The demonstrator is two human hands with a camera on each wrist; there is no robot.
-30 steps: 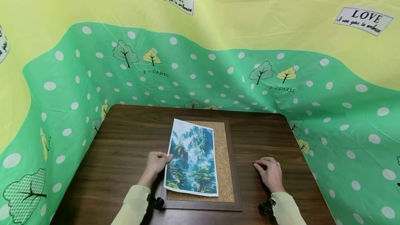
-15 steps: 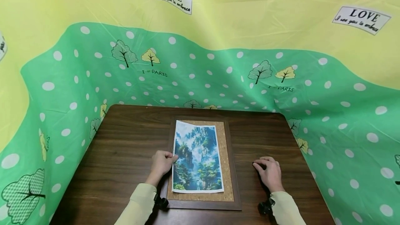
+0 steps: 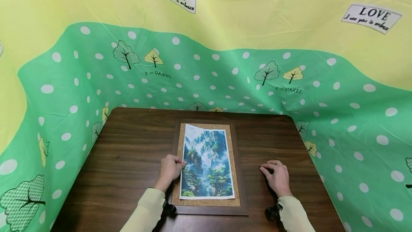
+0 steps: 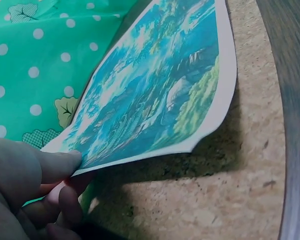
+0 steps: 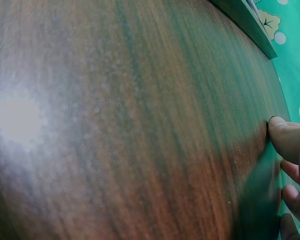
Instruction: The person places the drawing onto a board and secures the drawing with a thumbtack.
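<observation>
A printed mountain landscape picture (image 3: 207, 165) lies over the cork board (image 3: 234, 164) inside a dark wooden frame (image 3: 242, 174) on the table. My left hand (image 3: 172, 168) pinches the picture's left edge (image 4: 115, 165), which is lifted a little off the cork (image 4: 240, 185). My left hand's fingers (image 4: 50, 167) hold that paper edge from above and below. My right hand (image 3: 275, 175) rests on the bare table (image 3: 128, 160) to the right of the frame, its fingers loosely curled with the fingertips (image 5: 287, 137) touching the wood and holding nothing.
A green and yellow polka-dot sheet (image 3: 206, 56) with trees and LOVE labels walls the table at the back and both sides. The dark wood table (image 5: 115, 125) extends left and right of the frame.
My left hand has slid the picture rightward and straightened it over the cork board. The right hand has stayed in place.
</observation>
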